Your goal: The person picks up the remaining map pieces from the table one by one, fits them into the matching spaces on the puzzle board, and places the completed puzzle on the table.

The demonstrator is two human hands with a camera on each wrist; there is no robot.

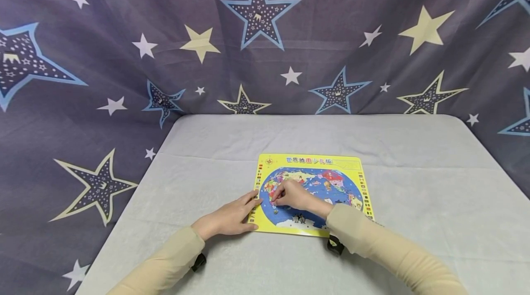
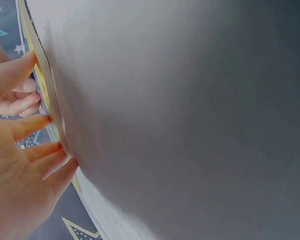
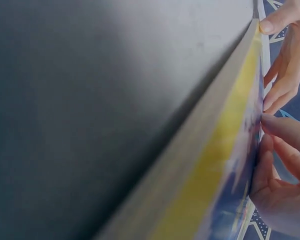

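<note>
A yellow-bordered world map puzzle board (image 1: 267, 227) lies flat on the table, with a blue ocean, colourful land and printed penguins (image 1: 299, 218). My left hand (image 1: 229, 216) rests at its left edge, fingers spread and nearly straight; in the left wrist view the fingertips (image 2: 72, 162) touch the board's side. Over the left part of the map is my right hand (image 1: 295, 195), its fingers curled and its thumb and fingertips pinching a small map piece at the surface. That piece is mostly hidden by the fingers. The right wrist view shows the board's thick pale edge (image 3: 190, 145) beside this hand.
A light grey cloth covers the table (image 1: 207, 147). Behind and to the sides hangs a dark curtain (image 1: 290, 23) with stars. Black wrist straps (image 1: 335, 245) show under the beige sleeves (image 1: 385, 244).
</note>
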